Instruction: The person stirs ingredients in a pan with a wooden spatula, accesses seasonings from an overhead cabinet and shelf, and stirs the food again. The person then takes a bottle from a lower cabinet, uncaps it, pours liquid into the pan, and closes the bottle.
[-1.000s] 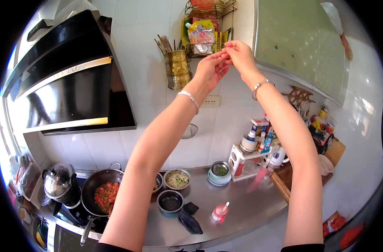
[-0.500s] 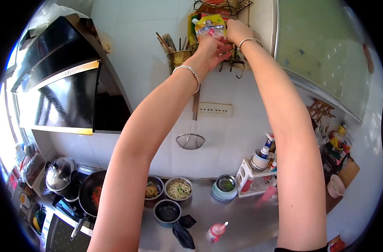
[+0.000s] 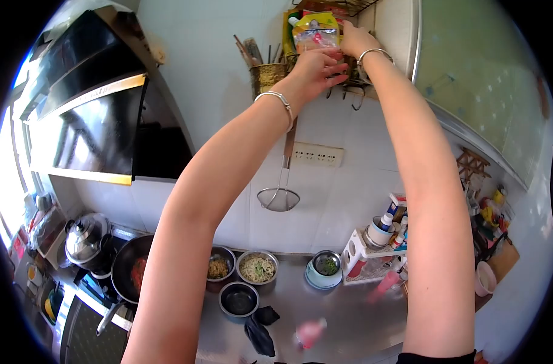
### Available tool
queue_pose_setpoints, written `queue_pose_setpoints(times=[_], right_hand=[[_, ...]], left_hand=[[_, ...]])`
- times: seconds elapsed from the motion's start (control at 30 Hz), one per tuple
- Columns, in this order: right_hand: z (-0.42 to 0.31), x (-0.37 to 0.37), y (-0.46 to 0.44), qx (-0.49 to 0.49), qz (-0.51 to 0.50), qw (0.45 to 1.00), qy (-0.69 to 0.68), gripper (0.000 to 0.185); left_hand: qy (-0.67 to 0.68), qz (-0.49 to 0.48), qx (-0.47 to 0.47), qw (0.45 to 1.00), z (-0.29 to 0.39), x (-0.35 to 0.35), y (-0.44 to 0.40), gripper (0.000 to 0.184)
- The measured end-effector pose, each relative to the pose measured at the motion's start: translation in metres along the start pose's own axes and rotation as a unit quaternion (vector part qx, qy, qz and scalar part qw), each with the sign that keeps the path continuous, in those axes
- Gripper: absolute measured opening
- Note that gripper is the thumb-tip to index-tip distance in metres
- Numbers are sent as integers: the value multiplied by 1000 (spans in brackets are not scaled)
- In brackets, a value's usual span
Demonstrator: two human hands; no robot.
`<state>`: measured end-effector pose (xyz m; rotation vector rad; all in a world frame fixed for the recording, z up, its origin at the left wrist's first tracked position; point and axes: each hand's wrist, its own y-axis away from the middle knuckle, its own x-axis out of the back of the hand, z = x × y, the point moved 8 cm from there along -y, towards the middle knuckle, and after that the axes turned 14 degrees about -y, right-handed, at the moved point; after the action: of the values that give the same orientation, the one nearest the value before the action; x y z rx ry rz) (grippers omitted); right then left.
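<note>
Both my arms reach up to a wire wall rack (image 3: 366, 8) packed with packets. A yellow pouch with a spout and a clear lower part (image 3: 316, 31) stands upright at the front of the rack. My left hand (image 3: 318, 73) is just under the pouch, fingers spread, its fingertips near the pouch's lower edge; whether they touch it I cannot tell. At the pouch's right edge, my right hand (image 3: 358, 42) has its fingers curled together. What they hold, if anything, is hidden.
Left of the rack hangs a gold utensil holder (image 3: 268, 77). Below are a strainer (image 3: 279, 199) and a socket strip (image 3: 318, 154). Several bowls, including one of noodle-like strips (image 3: 258, 267), a frying pan (image 3: 125, 273) and a white shelf (image 3: 356, 258) stand on the counter. A cabinet (image 3: 471, 79) is at right.
The camera view has tilted and shifted slightly, so the rack and hands appear farther right. Both hands stay at the pouch, with little other visible movement.
</note>
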<state>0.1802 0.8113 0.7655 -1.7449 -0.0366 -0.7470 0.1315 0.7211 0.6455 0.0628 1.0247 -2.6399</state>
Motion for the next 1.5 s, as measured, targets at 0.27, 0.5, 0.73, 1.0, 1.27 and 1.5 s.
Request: queue_pose_setpoints(times=[0.27, 0.5, 0.73, 1.0, 1.27, 1.5], right_hand=[[7, 6, -22, 91, 56, 994, -15, 30], [-106, 137, 68, 359, 212, 906, -70, 36], [-146, 124, 223, 219, -57, 893, -389, 34], [-197, 9, 430, 123, -366, 737, -555, 28], [-352, -92, 502, 39, -524, 570, -631, 25], [-460, -158, 529, -46, -568, 504, -649, 16]], left_hand=[[49, 55, 3, 997, -11, -1, 44, 31], [48, 107, -46, 992, -5, -14, 133, 16], [-158, 170, -132, 964, -13, -4, 319, 29], [-362, 268, -127, 884, 47, 57, 490, 35], [-462, 212, 110, 854, 68, 190, 571, 63], [-335, 256, 145, 895, 55, 310, 629, 47]])
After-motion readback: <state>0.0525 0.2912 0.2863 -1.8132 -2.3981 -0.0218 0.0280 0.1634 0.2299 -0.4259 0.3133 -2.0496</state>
